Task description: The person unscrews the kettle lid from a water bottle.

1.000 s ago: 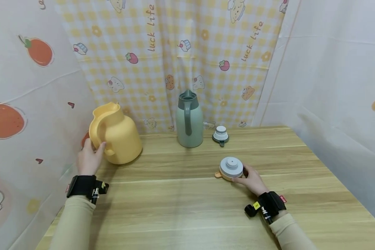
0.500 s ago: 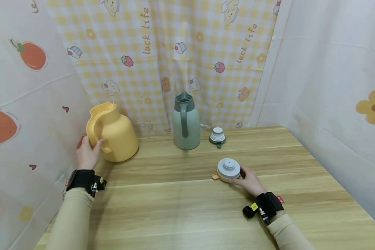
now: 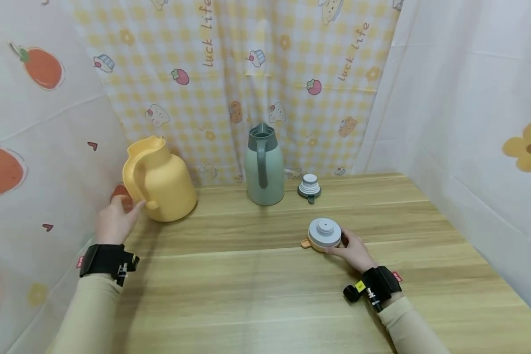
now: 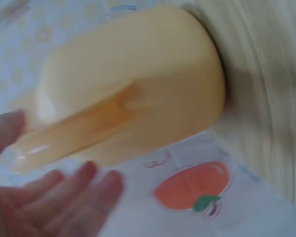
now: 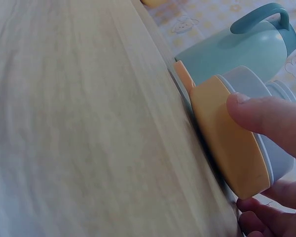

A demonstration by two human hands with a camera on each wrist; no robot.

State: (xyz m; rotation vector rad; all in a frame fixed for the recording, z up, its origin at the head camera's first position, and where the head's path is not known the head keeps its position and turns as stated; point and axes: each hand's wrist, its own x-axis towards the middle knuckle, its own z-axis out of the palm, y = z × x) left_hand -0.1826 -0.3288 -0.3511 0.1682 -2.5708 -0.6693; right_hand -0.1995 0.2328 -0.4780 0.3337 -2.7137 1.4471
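Observation:
A wide yellow thermos jug [image 3: 174, 189] stands upright without a lid at the back left, its handle [image 3: 137, 177] facing me. Beside that handle is my left hand [image 3: 114, 221], fingers spread and holding nothing. In the left wrist view, the thumb and fingers [image 4: 106, 192] lie either side of the handle, loose from it. Farther right, my right hand [image 3: 355, 251] grips a round jug lid [image 3: 324, 234] from its right side, thumb on its near edge. The lid lies upside down on the table, grey inner part up, yellow rim [image 5: 227, 138] and tab below.
A green thermos jug [image 3: 265, 172], also open-topped, stands at the back middle of the wooden table [image 3: 230, 290]. Its grey and green stopper lid [image 3: 309, 188] lies upside down just right of it. Printed curtains [image 3: 203, 108] enclose the back and both sides.
My left hand has let go of the yellow jug's handle and drawn slightly away to the left. The right hand keeps its hold on the lid. The head view has shifted a little.

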